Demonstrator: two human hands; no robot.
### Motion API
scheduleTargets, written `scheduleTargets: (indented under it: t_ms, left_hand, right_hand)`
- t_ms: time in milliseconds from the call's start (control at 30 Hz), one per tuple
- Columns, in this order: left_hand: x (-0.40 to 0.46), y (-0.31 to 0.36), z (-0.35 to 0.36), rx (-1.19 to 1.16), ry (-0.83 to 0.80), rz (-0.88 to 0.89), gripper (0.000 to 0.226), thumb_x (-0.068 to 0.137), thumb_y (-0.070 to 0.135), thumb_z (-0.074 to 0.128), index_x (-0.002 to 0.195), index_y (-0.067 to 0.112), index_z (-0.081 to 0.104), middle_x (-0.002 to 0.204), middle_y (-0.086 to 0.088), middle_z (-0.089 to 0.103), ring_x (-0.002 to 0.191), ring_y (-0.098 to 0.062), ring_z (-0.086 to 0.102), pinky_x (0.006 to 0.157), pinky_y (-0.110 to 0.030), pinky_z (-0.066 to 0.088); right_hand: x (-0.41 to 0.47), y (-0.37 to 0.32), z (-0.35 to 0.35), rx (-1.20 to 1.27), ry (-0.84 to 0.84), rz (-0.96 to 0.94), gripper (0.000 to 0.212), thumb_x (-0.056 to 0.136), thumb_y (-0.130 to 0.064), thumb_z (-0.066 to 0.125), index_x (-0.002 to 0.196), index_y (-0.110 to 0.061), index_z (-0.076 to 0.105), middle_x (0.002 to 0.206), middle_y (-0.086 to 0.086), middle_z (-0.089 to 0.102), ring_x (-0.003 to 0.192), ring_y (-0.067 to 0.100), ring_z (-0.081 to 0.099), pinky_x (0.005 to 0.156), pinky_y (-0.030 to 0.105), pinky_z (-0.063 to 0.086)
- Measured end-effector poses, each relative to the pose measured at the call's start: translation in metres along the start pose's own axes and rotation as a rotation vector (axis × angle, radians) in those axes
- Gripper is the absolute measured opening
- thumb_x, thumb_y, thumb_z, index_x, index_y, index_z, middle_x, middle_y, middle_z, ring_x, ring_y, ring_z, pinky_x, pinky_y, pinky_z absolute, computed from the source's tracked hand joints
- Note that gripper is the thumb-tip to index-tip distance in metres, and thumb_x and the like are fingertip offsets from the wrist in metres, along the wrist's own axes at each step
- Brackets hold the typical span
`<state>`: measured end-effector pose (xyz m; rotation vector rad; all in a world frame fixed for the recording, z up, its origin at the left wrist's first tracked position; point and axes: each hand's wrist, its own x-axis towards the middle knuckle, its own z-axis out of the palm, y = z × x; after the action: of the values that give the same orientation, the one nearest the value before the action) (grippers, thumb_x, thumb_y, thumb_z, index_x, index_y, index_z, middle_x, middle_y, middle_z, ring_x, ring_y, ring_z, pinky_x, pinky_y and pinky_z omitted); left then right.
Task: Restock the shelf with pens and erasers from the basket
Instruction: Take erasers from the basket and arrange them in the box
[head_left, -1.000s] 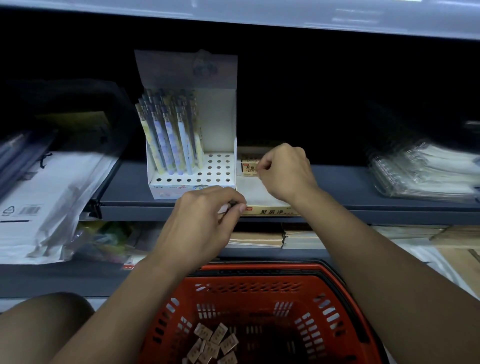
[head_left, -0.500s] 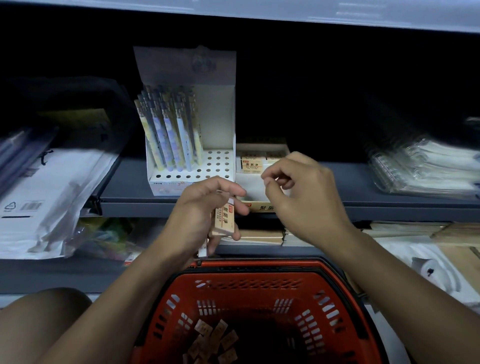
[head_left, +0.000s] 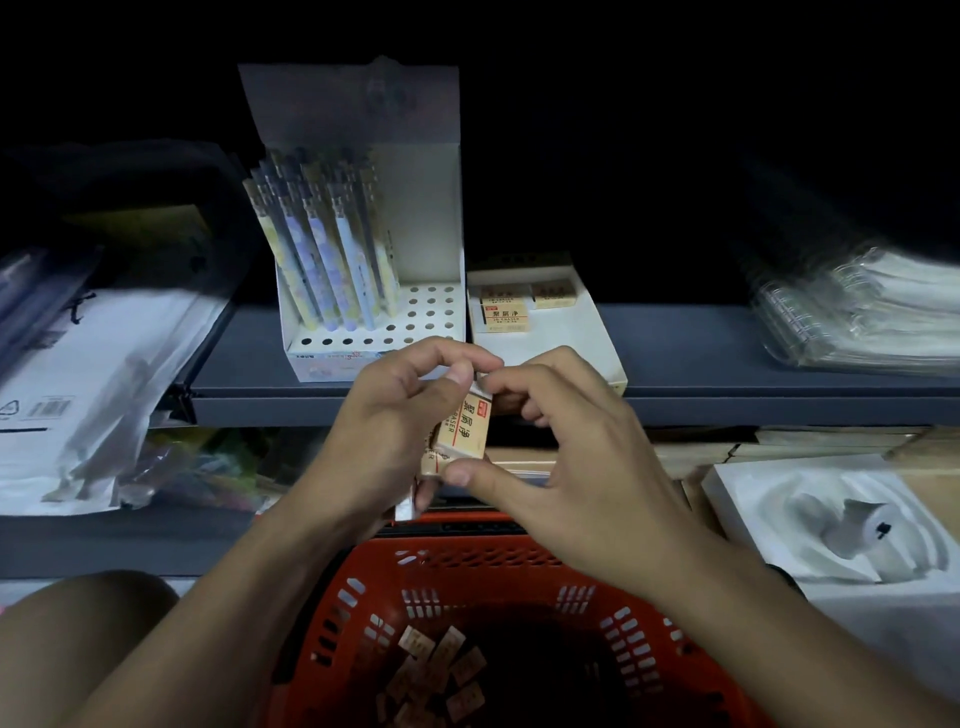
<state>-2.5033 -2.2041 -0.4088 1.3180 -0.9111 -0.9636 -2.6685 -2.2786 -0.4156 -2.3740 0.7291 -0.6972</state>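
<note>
Left hand and right hand both pinching a small stack of erasers above the red basket, fingers curled around it, eraser box on the shelf at 12 o'clock, pen display at 11 o'clock

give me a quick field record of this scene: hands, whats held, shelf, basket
left hand: grips a stack of erasers
right hand: pinches the top eraser of the stack
eraser tray: on the shelf, three erasers at its back
pen box: left of the tray, pens on its left side, right holes free
basket: red, below the hands, loose erasers inside
</note>
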Motion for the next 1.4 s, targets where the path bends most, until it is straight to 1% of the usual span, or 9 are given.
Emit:
scheduleTargets:
  t_ms: [133,300,433,667,900,1067,1200,1300,1400]
  left_hand:
    - [-0.001,0.0,-0.001,0.006,-0.046,0.02,0.024,0.101,0.03,0.056,0.113,0.017,0.073,0.064,-0.01,0.06,0.037,-0.017,0.046,0.03,-0.02,0.036]
    - [-0.003,0.0,0.001,0.044,-0.05,0.055,0.032,0.1,0.04,0.052,0.112,0.019,0.074,0.068,-0.019,0.063,0.037,-0.018,0.049,0.029,-0.02,0.035]
    - [-0.003,0.001,-0.001,0.1,-0.05,0.057,0.042,0.097,0.046,0.05,0.108,0.012,0.07,0.067,-0.018,0.068,0.041,-0.024,0.06,0.028,-0.019,0.033]
    - [-0.002,0.0,-0.006,0.208,-0.018,0.047,0.022,0.1,0.036,0.06,0.099,0.015,0.067,0.063,0.003,0.055,0.041,-0.029,0.058,0.036,-0.021,0.034]
    - [-0.005,-0.002,0.004,0.134,-0.038,0.062,0.017,0.106,0.03,0.054,0.096,0.015,0.056,0.065,-0.008,0.049,0.042,-0.028,0.056,0.032,-0.02,0.031]
    - [-0.006,-0.003,0.009,0.143,-0.024,0.086,0.019,0.105,0.028,0.056,0.101,0.009,0.055,0.061,-0.002,0.052,0.041,-0.03,0.056,0.034,-0.019,0.034]
    - [-0.006,-0.002,0.011,0.224,0.023,0.144,0.014,0.103,0.025,0.061,0.104,0.011,0.06,0.055,0.0,0.061,0.039,-0.031,0.054,0.034,-0.023,0.035]
    - [-0.004,-0.008,0.008,0.396,0.107,0.237,0.005,0.101,0.024,0.066,0.102,0.019,0.066,0.061,-0.007,0.063,0.04,-0.021,0.06,0.054,-0.027,0.053]
    - [0.0,-0.019,0.0,0.722,0.168,0.38,0.011,0.101,0.031,0.065,0.11,0.028,0.07,0.062,0.005,0.063,0.05,-0.013,0.063,0.066,-0.033,0.057]
  right_hand:
    - [0.003,-0.001,-0.001,-0.002,-0.016,0.013,0.073,0.074,-0.07,0.072,0.135,-0.033,0.061,0.112,-0.021,0.047,0.11,-0.002,0.05,0.091,0.014,0.041]
    - [0.005,-0.001,-0.007,0.091,0.011,0.014,0.068,0.068,-0.064,0.083,0.126,-0.032,0.067,0.108,-0.021,0.051,0.106,-0.006,0.055,0.087,0.007,0.041]
    - [0.005,0.002,-0.014,0.089,0.041,-0.026,0.063,0.074,-0.045,0.089,0.131,-0.041,0.063,0.11,-0.021,0.054,0.106,0.0,0.057,0.088,0.01,0.043]
    - [0.002,0.012,-0.02,0.069,0.043,-0.049,0.074,0.084,-0.019,0.085,0.149,-0.035,0.054,0.107,-0.019,0.055,0.1,0.007,0.056,0.087,0.011,0.043]
    - [0.0,0.009,-0.006,0.09,0.176,-0.038,0.065,0.081,-0.038,0.085,0.141,-0.032,0.061,0.103,-0.016,0.057,0.092,0.011,0.059,0.081,0.018,0.049]
    - [0.002,0.01,-0.004,0.102,0.216,-0.023,0.062,0.083,-0.031,0.085,0.14,-0.03,0.062,0.103,-0.016,0.061,0.088,0.011,0.064,0.08,0.027,0.056]
    - [0.004,0.013,-0.007,0.07,0.247,0.013,0.05,0.085,-0.027,0.083,0.132,-0.023,0.067,0.106,-0.015,0.067,0.093,0.004,0.067,0.082,0.022,0.057]
    - [0.005,0.017,-0.011,0.056,0.241,0.03,0.037,0.085,-0.024,0.082,0.12,-0.027,0.071,0.106,-0.015,0.064,0.094,0.003,0.066,0.082,0.024,0.057]
    - [0.007,0.021,-0.015,0.025,0.239,0.028,0.036,0.084,-0.022,0.081,0.119,-0.027,0.072,0.105,-0.016,0.063,0.095,0.004,0.064,0.083,0.026,0.056]
